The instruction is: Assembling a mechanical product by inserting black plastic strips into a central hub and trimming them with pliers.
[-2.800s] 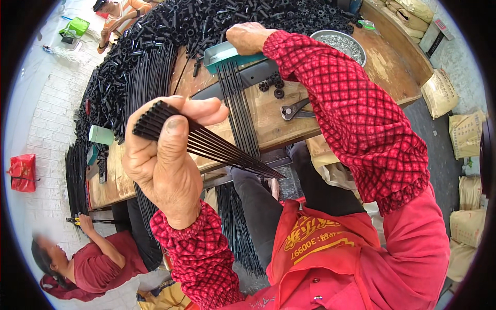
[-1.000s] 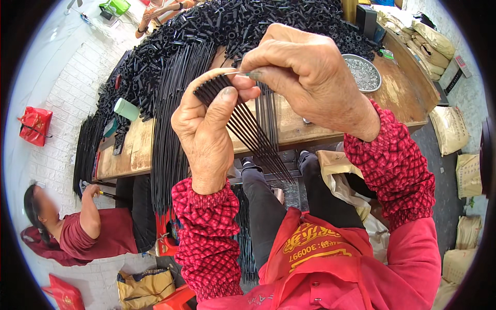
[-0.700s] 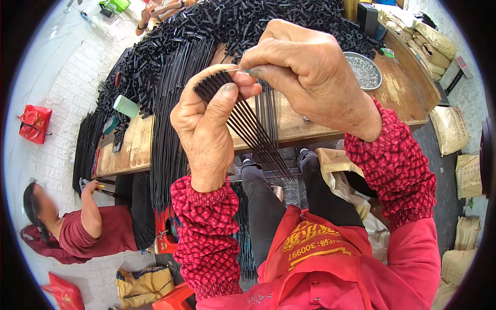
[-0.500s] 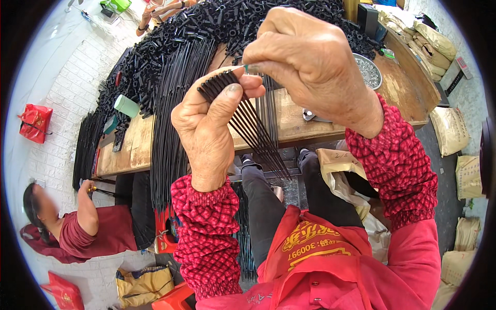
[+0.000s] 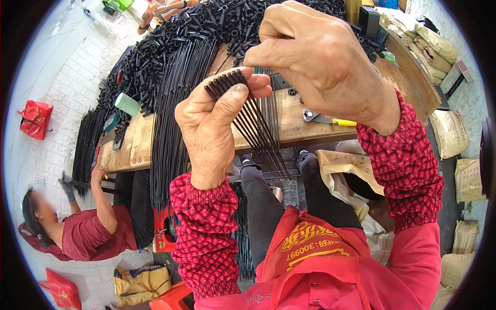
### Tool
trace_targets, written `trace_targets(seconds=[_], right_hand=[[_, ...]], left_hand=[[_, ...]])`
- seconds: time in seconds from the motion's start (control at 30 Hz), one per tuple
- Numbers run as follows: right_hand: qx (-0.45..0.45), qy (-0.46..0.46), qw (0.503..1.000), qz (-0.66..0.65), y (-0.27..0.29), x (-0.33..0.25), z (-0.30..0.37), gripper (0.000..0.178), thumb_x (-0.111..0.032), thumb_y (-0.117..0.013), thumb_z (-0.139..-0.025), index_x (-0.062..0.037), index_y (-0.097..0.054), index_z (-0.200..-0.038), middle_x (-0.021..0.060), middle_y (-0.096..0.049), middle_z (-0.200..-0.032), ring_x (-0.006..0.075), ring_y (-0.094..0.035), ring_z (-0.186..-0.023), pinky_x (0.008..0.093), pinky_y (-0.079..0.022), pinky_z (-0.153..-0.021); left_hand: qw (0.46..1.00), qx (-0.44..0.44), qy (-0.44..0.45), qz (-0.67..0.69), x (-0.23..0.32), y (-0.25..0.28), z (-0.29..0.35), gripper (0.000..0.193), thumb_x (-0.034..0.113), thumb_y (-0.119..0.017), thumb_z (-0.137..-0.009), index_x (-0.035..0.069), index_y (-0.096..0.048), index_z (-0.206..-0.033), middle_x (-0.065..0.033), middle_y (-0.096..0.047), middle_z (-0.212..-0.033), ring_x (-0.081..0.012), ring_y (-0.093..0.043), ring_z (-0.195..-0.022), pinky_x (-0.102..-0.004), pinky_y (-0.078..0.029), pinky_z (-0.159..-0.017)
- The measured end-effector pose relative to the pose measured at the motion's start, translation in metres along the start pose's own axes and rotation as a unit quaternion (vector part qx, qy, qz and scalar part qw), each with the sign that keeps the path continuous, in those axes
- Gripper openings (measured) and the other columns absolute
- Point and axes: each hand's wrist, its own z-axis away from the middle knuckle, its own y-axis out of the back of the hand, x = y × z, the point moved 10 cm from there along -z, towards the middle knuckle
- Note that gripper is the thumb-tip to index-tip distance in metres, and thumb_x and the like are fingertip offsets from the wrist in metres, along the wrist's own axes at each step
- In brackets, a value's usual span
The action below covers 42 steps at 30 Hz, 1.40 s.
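Observation:
My left hand (image 5: 207,135) is closed round a row of thin black rods (image 5: 263,137), its thumb pressing them side by side against the curled fingers. Their blunt upper ends stick out past the thumb, and the long shafts slant down to the right above my lap. Close by the left fingertips, my right hand (image 5: 328,64) is closed in a pinch; its fingertips point away from view, so whatever they hold is hidden. Beyond the left hand, a thick bundle of similar black rods (image 5: 170,119) lies across the wooden table (image 5: 135,150) and hangs over its front edge.
Small black tubular parts (image 5: 222,23) are heaped along the table's far side. A cutter with a yellow handle (image 5: 344,122) lies below my right wrist. A pale green cup (image 5: 127,104) stands left. A co-worker in dark red (image 5: 98,232) sits at left; sacks (image 5: 449,132) line the right.
My right hand has shifted slightly right; the small teal and pale piece at its fingertips no longer shows. The cutter's yellow handle has come into view. The co-worker's arm has lifted towards the table.

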Motion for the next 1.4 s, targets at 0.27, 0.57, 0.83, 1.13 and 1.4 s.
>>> trace_targets(seconds=[0.27,0.57,0.83,1.13,1.4], right_hand=[[0.015,-0.242,0.948,-0.207,-0.010,0.031,0.016,0.010,-0.002,-0.066,-0.084,0.0003,-0.065,-0.094,0.0030,-0.063,-0.077,0.0054,-0.057,-0.067,0.0216,-0.047,-0.059],[-0.016,-0.180,0.961,-0.210,-0.012,0.026,0.006,0.010,-0.005,-0.065,-0.086,0.0007,-0.063,-0.094,0.0026,-0.062,-0.078,0.0062,-0.059,-0.073,0.0218,-0.048,-0.066],[-0.022,-0.226,0.922,-0.314,-0.025,0.039,0.012,0.009,-0.003,-0.063,-0.087,0.0020,-0.063,-0.095,0.0015,-0.062,-0.080,0.0059,-0.058,-0.076,0.0207,-0.048,-0.071],[-0.033,-0.265,0.908,-0.323,-0.029,0.030,0.011,0.010,-0.006,-0.061,-0.088,0.0014,-0.063,-0.095,0.0004,-0.060,-0.074,0.0033,-0.055,-0.065,0.0191,-0.046,-0.060],[-0.168,-0.127,0.965,-0.154,-0.043,0.010,-0.017,0.036,-0.010,-0.055,-0.086,-0.0047,-0.048,-0.050,-0.0010,-0.035,-0.045,0.0096,-0.034,-0.043,0.0275,-0.041,-0.051]], left_hand=[[0.999,-0.030,0.020,0.008,-0.002,-0.009,0.000,0.023,0.007,-0.061,-0.089,-0.007,-0.063,-0.107,-0.0177,-0.069,-0.093,-0.0231,-0.068,-0.085,-0.0336,-0.055,-0.082],[0.994,-0.106,0.009,-0.026,-0.006,-0.022,-0.004,0.047,0.038,-0.053,-0.096,-0.007,-0.061,-0.108,-0.0172,-0.069,-0.092,-0.0222,-0.068,-0.085,-0.0311,-0.056,-0.077],[0.991,-0.123,0.020,-0.045,-0.008,-0.021,-0.007,0.051,0.042,-0.051,-0.095,-0.007,-0.059,-0.108,-0.0192,-0.069,-0.091,-0.0254,-0.069,-0.083,-0.0346,-0.056,-0.079],[0.988,-0.143,-0.003,-0.054,-0.007,-0.030,-0.005,0.047,0.040,-0.054,-0.094,-0.005,-0.061,-0.105,-0.0129,-0.069,-0.089,-0.0181,-0.066,-0.084,-0.0290,-0.053,-0.079],[0.985,-0.127,0.025,-0.115,-0.023,-0.025,0.000,0.006,0.001,-0.065,-0.083,-0.001,-0.067,-0.088,-0.0038,-0.067,-0.083,-0.0105,-0.062,-0.079,-0.0254,-0.049,-0.071]])
